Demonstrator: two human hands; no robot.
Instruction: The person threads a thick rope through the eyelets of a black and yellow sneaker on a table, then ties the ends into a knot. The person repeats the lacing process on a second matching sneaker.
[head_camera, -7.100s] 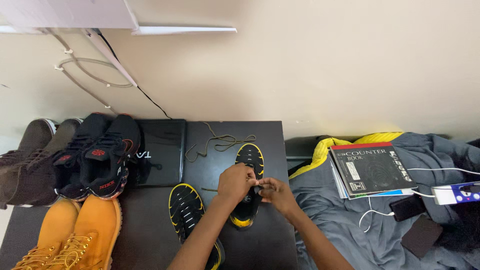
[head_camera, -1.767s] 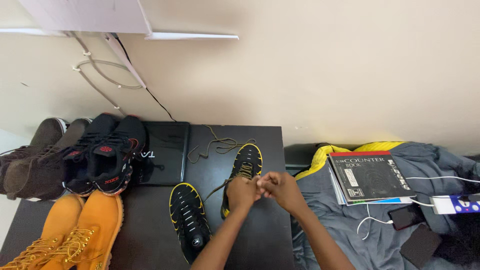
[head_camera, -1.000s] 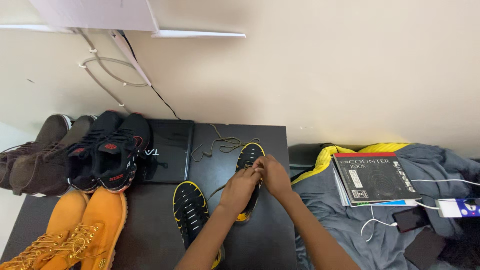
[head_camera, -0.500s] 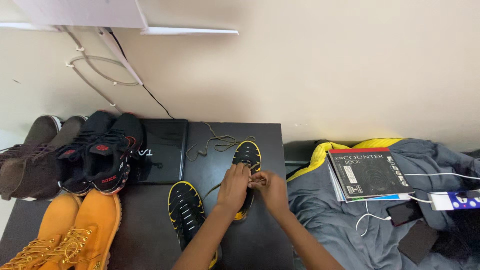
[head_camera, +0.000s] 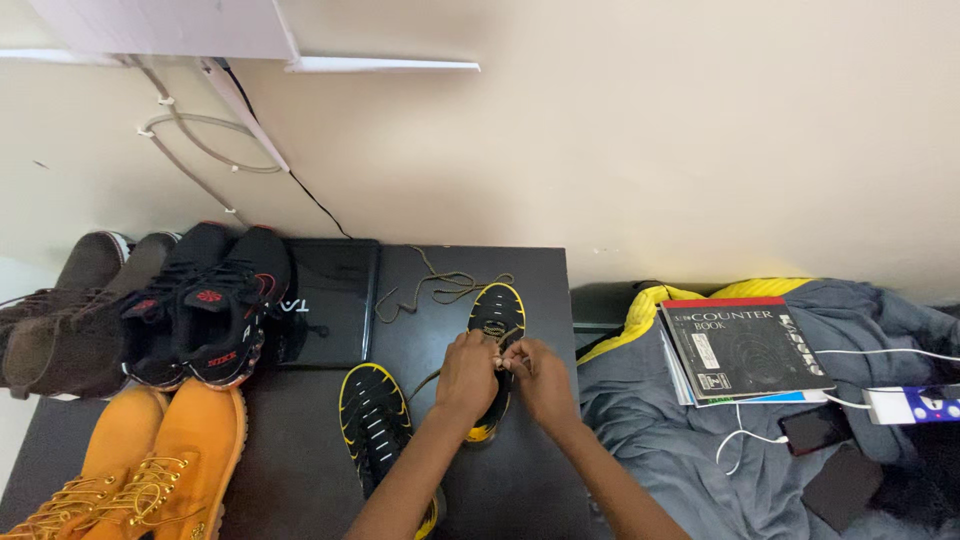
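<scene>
On the black table (head_camera: 300, 470), left hand (head_camera: 467, 372) and right hand (head_camera: 541, 375) pinch the lace (head_camera: 505, 338) over the partly laced black-and-yellow sneaker (head_camera: 497, 318); its mate (head_camera: 375, 425) remains unlaced.

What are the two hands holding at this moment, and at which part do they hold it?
Both the left hand and right hand pinch the olive shoelace with their fingers, over the black-and-yellow sneaker. The exact part is too small to tell.

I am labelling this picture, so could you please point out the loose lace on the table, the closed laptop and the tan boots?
loose lace (head_camera: 440, 287), head view, on its tangled middle.
closed laptop (head_camera: 328, 300), head view, middle of the lid.
tan boots (head_camera: 150, 450), head view, upper of the right boot.
</scene>
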